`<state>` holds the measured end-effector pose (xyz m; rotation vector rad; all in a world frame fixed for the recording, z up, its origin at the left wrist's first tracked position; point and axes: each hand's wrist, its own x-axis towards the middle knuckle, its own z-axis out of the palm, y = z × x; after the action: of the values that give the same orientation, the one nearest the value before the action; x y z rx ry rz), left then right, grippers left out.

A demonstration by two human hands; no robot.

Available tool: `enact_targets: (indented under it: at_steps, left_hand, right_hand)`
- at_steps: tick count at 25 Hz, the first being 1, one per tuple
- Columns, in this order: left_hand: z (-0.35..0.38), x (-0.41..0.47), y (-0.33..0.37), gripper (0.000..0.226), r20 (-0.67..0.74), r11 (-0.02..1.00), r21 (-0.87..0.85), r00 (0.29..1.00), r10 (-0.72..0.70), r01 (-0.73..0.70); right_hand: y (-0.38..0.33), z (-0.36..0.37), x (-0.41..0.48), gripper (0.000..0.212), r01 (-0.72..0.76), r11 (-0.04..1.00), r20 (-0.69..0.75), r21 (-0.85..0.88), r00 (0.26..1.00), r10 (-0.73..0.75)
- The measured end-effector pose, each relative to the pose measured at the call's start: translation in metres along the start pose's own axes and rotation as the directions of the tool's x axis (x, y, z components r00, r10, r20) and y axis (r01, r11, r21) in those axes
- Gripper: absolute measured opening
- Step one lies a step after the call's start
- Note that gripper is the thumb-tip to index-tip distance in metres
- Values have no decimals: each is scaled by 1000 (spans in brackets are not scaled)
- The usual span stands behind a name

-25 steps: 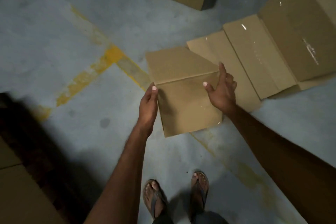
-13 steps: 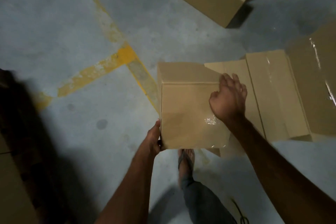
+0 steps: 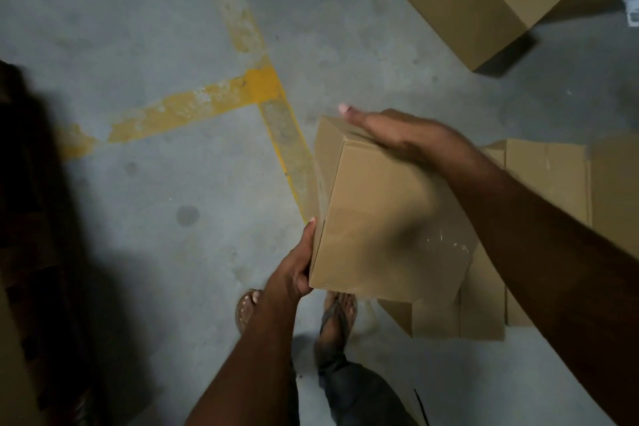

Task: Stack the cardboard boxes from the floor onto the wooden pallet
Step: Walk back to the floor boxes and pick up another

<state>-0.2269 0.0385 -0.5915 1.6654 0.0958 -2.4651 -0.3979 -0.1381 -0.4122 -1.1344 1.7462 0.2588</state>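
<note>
Cardboard box (image 3: 390,218) clamped between our hands | left hand (image 3: 297,263) curled round near corner, right hand (image 3: 397,135) flat, fingers straight, on far top edge | box risen off concrete floor (image 3: 155,28) since a second ago | pickup done, pallet carry next

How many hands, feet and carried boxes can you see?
Hands: 2, the left hand and the right hand
Feet: 2, the left foot and the right foot, both in sandals
Boxes being carried: 1, the carried box
Total: 5
</note>
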Motion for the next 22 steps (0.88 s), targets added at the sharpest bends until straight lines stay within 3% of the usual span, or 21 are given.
enact_targets:
  at_steps: [2,4,7,9,13,17,20,22]
  left_hand:
    - [3,-6,6,69,-16,997,-73,1000,14,-16]
    - [0,-19,14,74,-25,993,-115,999,23,-25]
    - [-20,-54,27,114,-125,994,-81,990,67,-78]
    - [-38,-84,39,121,-225,988,-65,966,125,-143]
    - [-67,-194,74,107,-351,946,45,882,315,-320]
    - [-75,-311,92,59,-365,868,146,790,493,-474]
    - [-73,-393,88,58,-370,769,244,677,637,-590]
    - [-74,-442,79,61,-372,703,275,602,706,-655]
  right_hand:
    - [-15,8,19,79,-21,996,54,-91,998,26]
    - [-26,1,24,63,-103,994,114,-31,988,106]
    - [-41,-18,-2,57,-209,978,179,-23,961,210]
    - [-47,-23,-26,53,-175,984,179,36,970,166]
    - [-64,-13,-90,43,-85,973,152,213,987,53]
    - [-74,4,-156,61,-29,914,153,406,987,-37]
    - [-84,24,-205,70,86,861,104,502,982,-159]
    - [-100,32,-243,60,171,817,51,551,970,-237]
